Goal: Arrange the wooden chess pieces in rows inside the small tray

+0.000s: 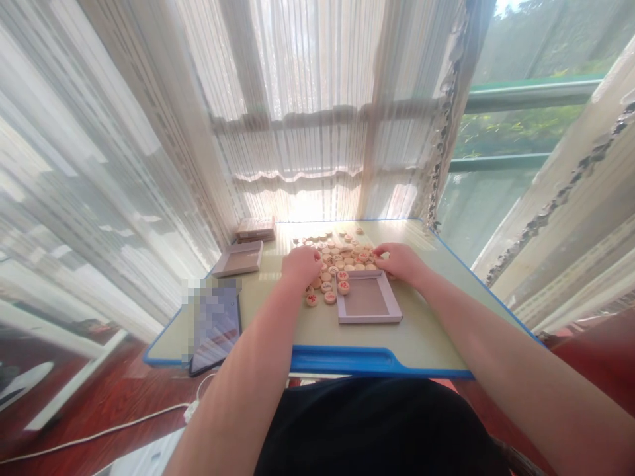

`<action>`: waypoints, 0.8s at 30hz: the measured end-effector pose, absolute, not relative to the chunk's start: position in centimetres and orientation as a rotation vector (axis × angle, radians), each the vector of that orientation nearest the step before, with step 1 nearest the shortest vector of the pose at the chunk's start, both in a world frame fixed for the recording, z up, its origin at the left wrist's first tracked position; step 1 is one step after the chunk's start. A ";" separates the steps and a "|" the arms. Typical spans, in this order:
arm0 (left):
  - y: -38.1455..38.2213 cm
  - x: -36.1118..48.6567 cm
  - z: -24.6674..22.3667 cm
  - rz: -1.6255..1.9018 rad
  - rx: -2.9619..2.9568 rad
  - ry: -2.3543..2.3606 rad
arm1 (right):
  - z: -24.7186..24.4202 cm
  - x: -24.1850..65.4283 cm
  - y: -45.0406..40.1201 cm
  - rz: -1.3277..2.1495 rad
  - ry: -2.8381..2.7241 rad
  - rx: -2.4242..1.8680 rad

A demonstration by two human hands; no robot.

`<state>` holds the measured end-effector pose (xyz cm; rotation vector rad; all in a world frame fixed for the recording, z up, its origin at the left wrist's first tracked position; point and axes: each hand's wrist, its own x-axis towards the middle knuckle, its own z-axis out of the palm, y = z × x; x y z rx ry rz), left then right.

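Round wooden pieces with red or dark characters [343,258] lie in a loose heap at the middle of the table, some overlapping. My left hand [303,266] is at the heap's left side, fingers bent against the pieces; what they hold, if anything, is hidden. My right hand [397,260] is at the right side, thumb and fingertips pinched together beside the outer pieces. Just in front of the heap lies a shallow open box [370,318], with two pieces [343,287] at its left edge.
The pale table [431,330] has a blue rim. At the left stand another shallow box [238,258], a stacked box [256,228] behind it and a dark tablet [218,327] near my left forearm. Curtains hang behind the table.
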<state>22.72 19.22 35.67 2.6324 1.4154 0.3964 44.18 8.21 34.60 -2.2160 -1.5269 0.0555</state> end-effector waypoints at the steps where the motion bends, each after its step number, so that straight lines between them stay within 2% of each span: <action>1: 19.2 22.7 35.7 0.409 2.621 1.426 | 34.7 44.0 8.2 0.066 -1.517 -2.209; 8: 19.3 22.7 35.7 0.323 2.647 1.458 | 34.8 43.9 8.3 0.115 -1.480 -2.213; 14: 19.7 22.7 35.4 0.341 2.638 1.471 | 34.8 44.1 8.2 -0.078 -1.609 -2.160; 19: 19.8 22.9 35.2 0.351 2.677 1.452 | 35.0 43.9 8.0 0.166 -1.556 -2.278; 24: 19.9 23.1 35.1 0.290 2.700 1.445 | 34.9 43.9 8.0 0.151 -1.585 -2.235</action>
